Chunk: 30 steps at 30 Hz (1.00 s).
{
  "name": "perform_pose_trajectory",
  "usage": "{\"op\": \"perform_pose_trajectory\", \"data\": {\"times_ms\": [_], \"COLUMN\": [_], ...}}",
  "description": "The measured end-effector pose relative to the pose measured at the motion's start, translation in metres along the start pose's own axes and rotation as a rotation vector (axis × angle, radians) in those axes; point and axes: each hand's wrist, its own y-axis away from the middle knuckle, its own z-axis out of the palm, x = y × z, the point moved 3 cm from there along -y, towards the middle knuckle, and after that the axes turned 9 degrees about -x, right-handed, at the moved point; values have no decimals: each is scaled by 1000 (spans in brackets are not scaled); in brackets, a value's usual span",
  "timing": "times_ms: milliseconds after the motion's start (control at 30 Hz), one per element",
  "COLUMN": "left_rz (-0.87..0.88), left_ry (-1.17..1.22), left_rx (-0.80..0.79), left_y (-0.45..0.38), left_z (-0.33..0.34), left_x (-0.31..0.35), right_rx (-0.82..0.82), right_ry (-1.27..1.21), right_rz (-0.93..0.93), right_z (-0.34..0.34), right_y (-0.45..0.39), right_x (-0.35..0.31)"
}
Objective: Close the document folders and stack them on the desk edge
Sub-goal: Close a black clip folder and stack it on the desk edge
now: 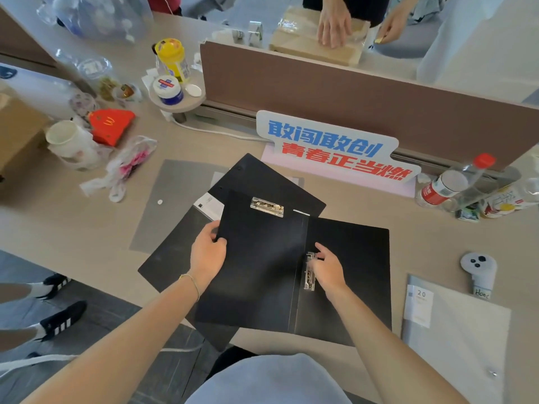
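An open black folder lies spread in front of me, with a metal clip at its top and another along its spine. My left hand grips the left cover by its outer edge. My right hand rests on the spine clip with fingers curled on it. A second black folder lies under it, angled toward the back. A grey translucent folder lies flat to the left, and a pale grey folder sits at the right near the desk edge.
A blue-and-red sign stands before the brown divider. Bottles lie at the right, a white controller beside them. Cups, bags and a red box crowd the left. Another person's hands work beyond the divider.
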Motion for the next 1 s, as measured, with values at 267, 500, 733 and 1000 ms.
{"op": "perform_pose_trajectory", "data": {"times_ms": [267,500,733,1000], "left_rz": [102,123,244,131], "left_ry": [3,104,72,42], "left_rx": [-126,-323,-463,-519], "left_y": [15,47,77,71], "left_z": [18,88,157,209], "left_x": [52,74,83,56], "right_rx": [-83,18,115,282], "right_ry": [-227,-301,-364,-476], "right_rz": [-35,-189,-329,-303], "right_z": [-2,-42,-90,-138], "right_y": [13,42,70,84], "right_x": [-27,-42,-40,2]}}
